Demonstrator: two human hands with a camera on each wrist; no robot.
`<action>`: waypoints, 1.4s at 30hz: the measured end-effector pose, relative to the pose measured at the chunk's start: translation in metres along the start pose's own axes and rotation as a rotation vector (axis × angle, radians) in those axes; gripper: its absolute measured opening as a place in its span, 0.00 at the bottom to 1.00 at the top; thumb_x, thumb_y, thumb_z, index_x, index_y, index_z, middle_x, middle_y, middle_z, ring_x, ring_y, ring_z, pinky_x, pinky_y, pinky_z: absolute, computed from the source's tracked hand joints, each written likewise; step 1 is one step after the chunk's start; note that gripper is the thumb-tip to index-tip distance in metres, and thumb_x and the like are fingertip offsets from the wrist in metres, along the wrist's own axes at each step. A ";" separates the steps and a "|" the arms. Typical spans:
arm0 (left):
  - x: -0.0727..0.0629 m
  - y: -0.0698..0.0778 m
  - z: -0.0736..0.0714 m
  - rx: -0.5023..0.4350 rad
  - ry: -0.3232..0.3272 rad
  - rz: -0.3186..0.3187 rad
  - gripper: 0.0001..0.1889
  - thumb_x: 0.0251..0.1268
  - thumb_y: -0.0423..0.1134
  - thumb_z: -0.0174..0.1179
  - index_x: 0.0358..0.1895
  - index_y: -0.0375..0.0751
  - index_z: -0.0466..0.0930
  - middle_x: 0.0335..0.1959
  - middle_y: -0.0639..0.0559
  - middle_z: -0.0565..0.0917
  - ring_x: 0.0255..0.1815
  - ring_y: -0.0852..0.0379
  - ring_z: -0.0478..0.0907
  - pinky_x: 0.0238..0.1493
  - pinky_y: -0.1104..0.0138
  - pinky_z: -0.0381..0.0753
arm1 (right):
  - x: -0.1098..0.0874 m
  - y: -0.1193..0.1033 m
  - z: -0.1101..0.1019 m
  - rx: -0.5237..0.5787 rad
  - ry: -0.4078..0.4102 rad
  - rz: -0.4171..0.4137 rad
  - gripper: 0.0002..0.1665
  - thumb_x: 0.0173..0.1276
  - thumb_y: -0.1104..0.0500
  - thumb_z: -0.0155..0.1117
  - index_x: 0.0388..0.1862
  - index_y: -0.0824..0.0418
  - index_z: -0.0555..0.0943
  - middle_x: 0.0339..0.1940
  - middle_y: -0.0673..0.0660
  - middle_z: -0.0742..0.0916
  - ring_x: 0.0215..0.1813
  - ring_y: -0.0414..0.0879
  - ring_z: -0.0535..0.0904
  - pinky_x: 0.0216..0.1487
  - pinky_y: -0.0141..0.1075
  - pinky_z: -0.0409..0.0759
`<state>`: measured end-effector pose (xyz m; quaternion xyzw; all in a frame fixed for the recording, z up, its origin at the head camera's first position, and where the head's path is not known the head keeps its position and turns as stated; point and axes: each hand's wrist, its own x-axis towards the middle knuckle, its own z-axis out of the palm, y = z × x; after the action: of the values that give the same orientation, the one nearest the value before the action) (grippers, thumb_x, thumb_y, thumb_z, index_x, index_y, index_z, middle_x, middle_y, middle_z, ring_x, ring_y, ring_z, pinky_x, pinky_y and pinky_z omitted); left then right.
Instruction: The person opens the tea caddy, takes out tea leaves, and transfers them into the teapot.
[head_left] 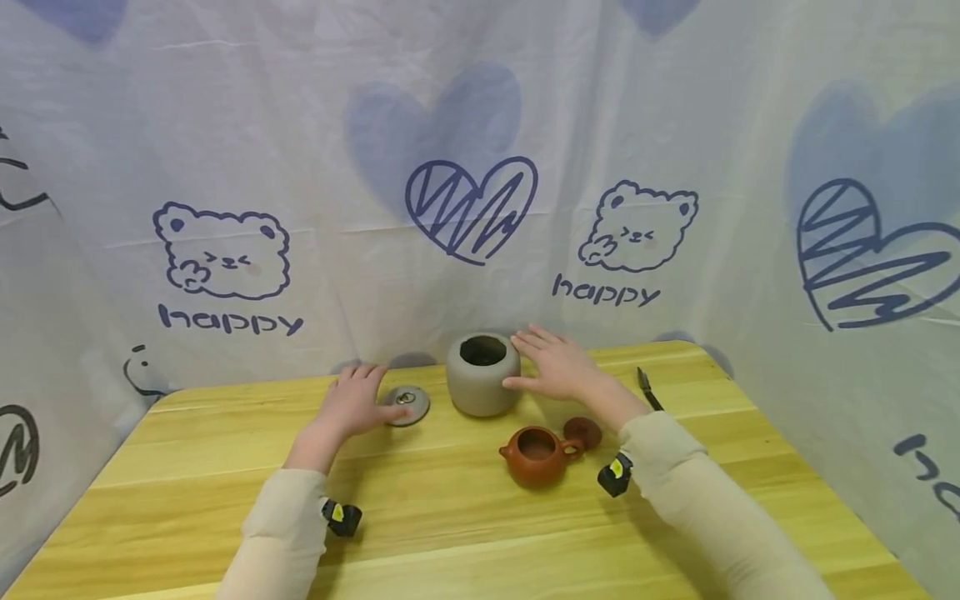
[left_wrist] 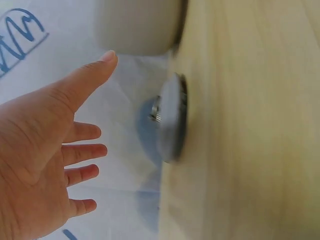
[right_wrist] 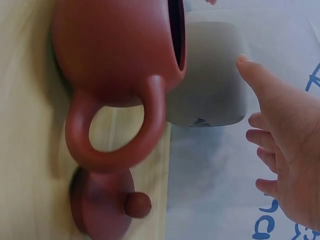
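Note:
My left hand (head_left: 349, 407) is spread above the table beside a small round grey lid (head_left: 415, 412) with a metal ring on top. In the left wrist view a gap shows between the fingers and the lid (left_wrist: 173, 120). A squat grey jar (head_left: 480, 397) stands uncovered to the lid's right. Beside its right side my right hand (head_left: 558, 368) is held with fingers extended and holds nothing; whether the thumb touches the jar I cannot tell. Nearer to me sits a reddish-brown clay teapot (head_left: 534, 477), uncovered, its handle (right_wrist: 117, 160) to the right.
The teapot's lid (head_left: 584, 432) lies next to its handle, knob (right_wrist: 138, 205) up. A slim dark tool (head_left: 648, 390) lies behind the right wrist. A printed curtain (head_left: 330, 150) hangs along the back and sides of the wooden table (head_left: 435, 533).

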<state>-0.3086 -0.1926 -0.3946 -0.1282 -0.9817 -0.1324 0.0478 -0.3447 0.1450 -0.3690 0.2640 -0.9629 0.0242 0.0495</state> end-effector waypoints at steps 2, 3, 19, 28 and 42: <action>-0.002 0.004 -0.004 -0.010 0.024 0.018 0.47 0.57 0.64 0.63 0.72 0.36 0.63 0.71 0.35 0.67 0.71 0.31 0.59 0.68 0.35 0.59 | -0.004 0.001 -0.002 0.009 0.012 -0.003 0.51 0.66 0.27 0.51 0.77 0.57 0.59 0.78 0.58 0.64 0.81 0.56 0.52 0.78 0.55 0.51; -0.003 0.005 -0.006 -0.013 0.039 0.029 0.46 0.57 0.64 0.63 0.72 0.36 0.64 0.71 0.35 0.68 0.72 0.32 0.59 0.68 0.35 0.59 | -0.006 0.002 -0.003 0.014 0.016 -0.002 0.51 0.66 0.28 0.51 0.78 0.57 0.59 0.78 0.58 0.64 0.81 0.57 0.52 0.78 0.55 0.51; 0.001 0.058 -0.031 -0.047 0.102 0.138 0.45 0.59 0.66 0.60 0.73 0.39 0.63 0.72 0.39 0.67 0.75 0.36 0.57 0.73 0.40 0.54 | -0.053 0.031 -0.026 0.081 0.068 0.077 0.50 0.66 0.30 0.55 0.77 0.57 0.60 0.78 0.60 0.63 0.80 0.60 0.53 0.78 0.55 0.52; 0.018 0.083 -0.024 -0.072 0.052 0.140 0.49 0.60 0.70 0.55 0.76 0.41 0.56 0.76 0.43 0.61 0.80 0.41 0.48 0.76 0.42 0.49 | -0.086 0.048 -0.023 0.091 0.121 0.135 0.44 0.70 0.35 0.54 0.75 0.60 0.63 0.76 0.65 0.65 0.77 0.64 0.57 0.75 0.58 0.57; 0.047 0.097 0.002 -0.122 -0.013 0.067 0.52 0.59 0.72 0.54 0.77 0.38 0.52 0.78 0.41 0.56 0.81 0.41 0.45 0.74 0.38 0.50 | -0.130 0.067 0.001 0.122 0.253 0.354 0.38 0.74 0.41 0.53 0.67 0.71 0.70 0.65 0.74 0.75 0.66 0.70 0.69 0.66 0.62 0.67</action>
<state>-0.3287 -0.0907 -0.3665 -0.1646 -0.9673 -0.1892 0.0379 -0.2677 0.2681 -0.3855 0.0884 -0.9771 0.1237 0.1489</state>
